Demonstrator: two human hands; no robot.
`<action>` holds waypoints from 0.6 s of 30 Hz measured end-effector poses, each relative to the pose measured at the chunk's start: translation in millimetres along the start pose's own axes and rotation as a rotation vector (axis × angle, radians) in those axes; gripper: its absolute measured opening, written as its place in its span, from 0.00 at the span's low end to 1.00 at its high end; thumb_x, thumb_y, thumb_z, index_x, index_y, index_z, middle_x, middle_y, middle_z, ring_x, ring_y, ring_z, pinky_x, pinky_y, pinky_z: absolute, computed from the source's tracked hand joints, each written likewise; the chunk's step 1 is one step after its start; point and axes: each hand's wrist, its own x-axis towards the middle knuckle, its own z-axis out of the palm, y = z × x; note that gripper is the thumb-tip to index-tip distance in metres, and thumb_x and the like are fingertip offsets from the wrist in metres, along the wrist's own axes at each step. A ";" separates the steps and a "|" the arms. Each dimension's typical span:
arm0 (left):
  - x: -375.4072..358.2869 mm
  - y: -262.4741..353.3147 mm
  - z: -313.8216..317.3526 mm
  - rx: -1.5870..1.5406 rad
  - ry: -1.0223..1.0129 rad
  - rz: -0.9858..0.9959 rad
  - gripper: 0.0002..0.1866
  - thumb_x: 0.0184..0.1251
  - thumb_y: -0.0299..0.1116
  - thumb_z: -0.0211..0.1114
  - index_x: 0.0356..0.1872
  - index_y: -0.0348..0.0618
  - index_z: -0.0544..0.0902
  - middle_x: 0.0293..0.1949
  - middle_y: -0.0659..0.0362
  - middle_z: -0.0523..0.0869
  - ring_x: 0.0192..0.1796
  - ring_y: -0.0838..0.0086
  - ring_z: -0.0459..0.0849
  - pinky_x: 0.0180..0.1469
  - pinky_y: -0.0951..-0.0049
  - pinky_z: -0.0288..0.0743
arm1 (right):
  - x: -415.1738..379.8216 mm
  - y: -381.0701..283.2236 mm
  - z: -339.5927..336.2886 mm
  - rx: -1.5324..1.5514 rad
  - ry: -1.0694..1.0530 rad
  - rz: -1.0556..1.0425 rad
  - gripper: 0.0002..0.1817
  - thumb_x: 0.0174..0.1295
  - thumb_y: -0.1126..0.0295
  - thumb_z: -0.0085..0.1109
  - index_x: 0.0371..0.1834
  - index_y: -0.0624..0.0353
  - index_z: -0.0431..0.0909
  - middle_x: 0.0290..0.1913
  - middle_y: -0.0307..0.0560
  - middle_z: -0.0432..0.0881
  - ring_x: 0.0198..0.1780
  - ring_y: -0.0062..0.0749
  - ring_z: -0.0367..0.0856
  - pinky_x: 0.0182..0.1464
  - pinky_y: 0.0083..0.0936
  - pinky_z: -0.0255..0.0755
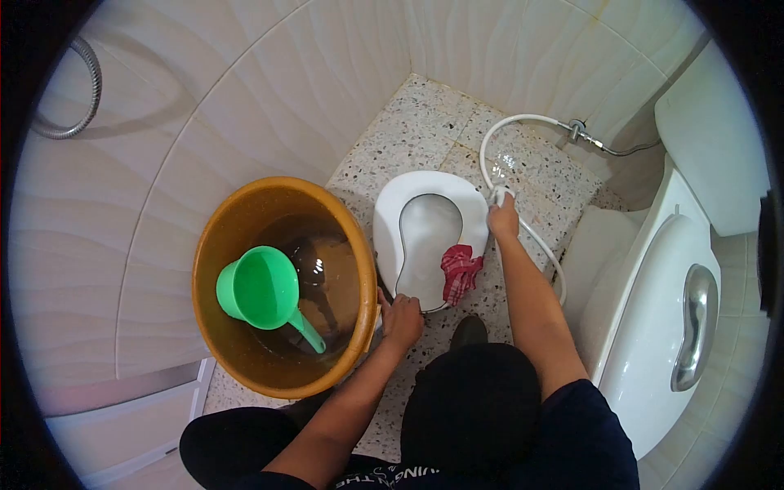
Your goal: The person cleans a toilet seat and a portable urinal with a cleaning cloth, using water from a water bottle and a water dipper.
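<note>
White sprayer head [501, 194] in R hand [504, 216], fingers closed round it; clock ref. = pan centre, 12 at top of view. R hand at ~2-3 o'clock, just beside pan rim. L hand [403, 321] at ~6-7 o'clock, fingers bent, against near edge of white pan [392, 220]; firm grip vs. light touch: can't tell.

Pan ×1 on speckled floor [429, 106], betw. tub & toilet, keyhole-shaped opening. Red cloth [461, 273] ×1, patterned, over pan rim at ~4-5 o'clock. White hose [487, 147] loops on R side; metal valve [577, 131] ×1 at ~2 o'clock.

Orange tub [278, 186] ×1 at ~8-9 o'clock, liquid inside; green dipper [261, 286] ×1 in it, handle twd 5 o'clock. Toilet [645, 318] ×1 at ~3-4 o'clock, lid down, silver handle [695, 327] ×1. Metal flex hose [95, 77] ×1, far out, ~10 o'clock.
</note>
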 end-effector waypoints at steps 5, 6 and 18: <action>-5.7 -5.9 -3.5 -0.044 -0.054 0.003 0.10 0.55 0.35 0.64 0.36 0.43 0.80 0.40 0.54 0.82 0.57 0.65 0.74 0.69 0.37 0.32 | -12.7 19.7 12.5 -0.113 0.124 -0.027 0.27 0.62 0.67 0.48 0.66 0.40 0.59 0.50 0.59 0.74 0.49 0.56 0.77 0.47 0.47 0.72; -5.8 -5.0 -6.1 -0.099 -0.074 0.010 0.11 0.56 0.36 0.64 0.38 0.43 0.80 0.41 0.54 0.82 0.59 0.65 0.73 0.69 0.36 0.32 | -17.2 23.3 15.8 -0.081 0.137 -0.062 0.27 0.62 0.65 0.49 0.66 0.40 0.59 0.50 0.60 0.73 0.49 0.56 0.77 0.48 0.48 0.72; -0.9 5.1 10.6 -0.106 0.015 0.141 0.06 0.59 0.31 0.59 0.35 0.49 0.83 0.33 0.57 0.84 0.49 0.65 0.80 0.67 0.31 0.30 | -74.9 -53.9 -31.7 -0.732 -0.378 -0.318 0.41 0.47 0.44 0.65 0.62 0.53 0.68 0.60 0.59 0.69 0.62 0.55 0.68 0.58 0.46 0.68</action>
